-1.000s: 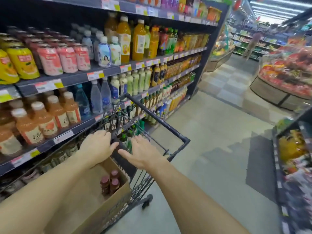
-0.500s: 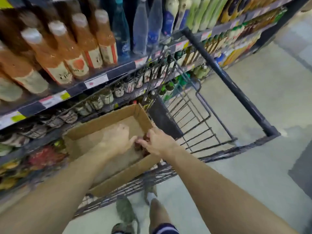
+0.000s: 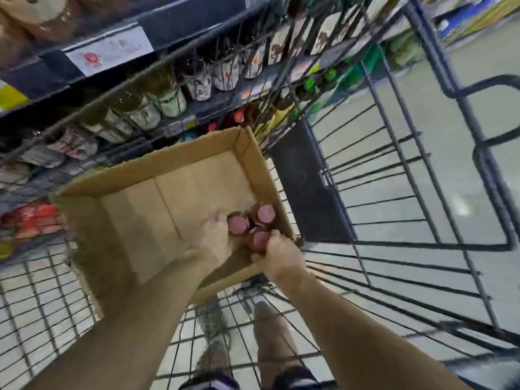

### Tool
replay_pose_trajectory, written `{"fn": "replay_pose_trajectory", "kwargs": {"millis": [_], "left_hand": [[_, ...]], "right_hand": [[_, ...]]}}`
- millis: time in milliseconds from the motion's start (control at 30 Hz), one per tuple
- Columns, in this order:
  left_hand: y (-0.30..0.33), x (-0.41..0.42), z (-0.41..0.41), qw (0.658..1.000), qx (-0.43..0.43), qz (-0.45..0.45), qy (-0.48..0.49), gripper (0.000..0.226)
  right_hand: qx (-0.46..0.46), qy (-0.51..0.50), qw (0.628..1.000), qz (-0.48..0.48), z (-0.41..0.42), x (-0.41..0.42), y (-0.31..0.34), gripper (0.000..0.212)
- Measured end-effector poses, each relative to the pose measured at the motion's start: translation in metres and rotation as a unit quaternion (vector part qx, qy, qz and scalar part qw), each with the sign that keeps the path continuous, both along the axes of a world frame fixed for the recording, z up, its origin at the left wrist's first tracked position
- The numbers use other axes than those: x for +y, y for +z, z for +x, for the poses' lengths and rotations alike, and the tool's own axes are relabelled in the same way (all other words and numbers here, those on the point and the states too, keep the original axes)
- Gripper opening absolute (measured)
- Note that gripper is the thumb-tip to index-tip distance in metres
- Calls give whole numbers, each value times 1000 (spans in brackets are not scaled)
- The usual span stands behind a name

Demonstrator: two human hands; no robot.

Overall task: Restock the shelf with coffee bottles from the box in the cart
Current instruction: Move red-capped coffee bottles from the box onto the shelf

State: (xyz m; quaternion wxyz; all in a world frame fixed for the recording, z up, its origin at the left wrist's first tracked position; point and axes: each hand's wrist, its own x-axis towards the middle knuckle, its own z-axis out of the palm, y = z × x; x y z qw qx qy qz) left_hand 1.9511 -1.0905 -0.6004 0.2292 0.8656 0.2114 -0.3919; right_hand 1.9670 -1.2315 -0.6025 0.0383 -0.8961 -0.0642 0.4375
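Coffee bottles (image 3: 254,223) being picked from the box (image 3: 157,175): right hand (image 3: 281,256) grips one, left hand (image 3: 215,237) too blurred to tell; next, lift toward the shelf (image 3: 174,26).

shelf price tag (image 3: 108,50) blurred, nothing legible; bottle labels (image 3: 225,74) smeared, no readable text

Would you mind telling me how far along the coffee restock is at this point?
Mostly done, it seems: the box in the cart is bare apart from three bottles clustered in its near right corner. In hand: both hands are in the box, the left hand blurred beside the bottles, the right hand at the nearest one; neither grip is clear. Left: all three bottles still need shelving.
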Motion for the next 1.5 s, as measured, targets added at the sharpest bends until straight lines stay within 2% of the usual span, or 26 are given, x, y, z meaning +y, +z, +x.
{"fn": "replay_pose_trajectory", "kwargs": {"millis": [167,367,500,600,733,933,1067,1167,1267,1433,1500], "left_hand": [[-34,1,5,996,-5,-67,65,74],[-54,-3,8,979,-70,-124,147,68],[-53,-1,3,973,-100,-116,174,66],[-42,7,-7,979,-99,-89,155,70],[-7,23,-20,980,-86,-95,152,66],[61,46,-50,973,-92,-103,184,67],[100,62,-84,962,-130,-93,219,69],[134,77,-105,950,-162,-120,238,67],[164,98,-132,930,-182,-158,278,80],[211,143,-199,904,-258,-146,307,62],[237,160,-228,893,-294,-130,314,64]], "right_hand": [[-12,-9,1000,2,11,-3,-26,47],[-42,-49,997,48,3,-4,-41,65],[-57,-56,994,73,2,-8,-37,66],[-58,-46,993,92,8,-6,-27,68],[-43,-10,992,122,11,-1,-2,68],[-55,-26,983,172,3,13,52,58],[-63,-23,972,224,-18,22,90,47],[-82,-12,963,256,-30,30,120,46],[-116,8,950,290,-47,44,143,49],[-154,56,928,334,-91,86,189,49],[-169,70,913,363,-113,110,213,48]]}}
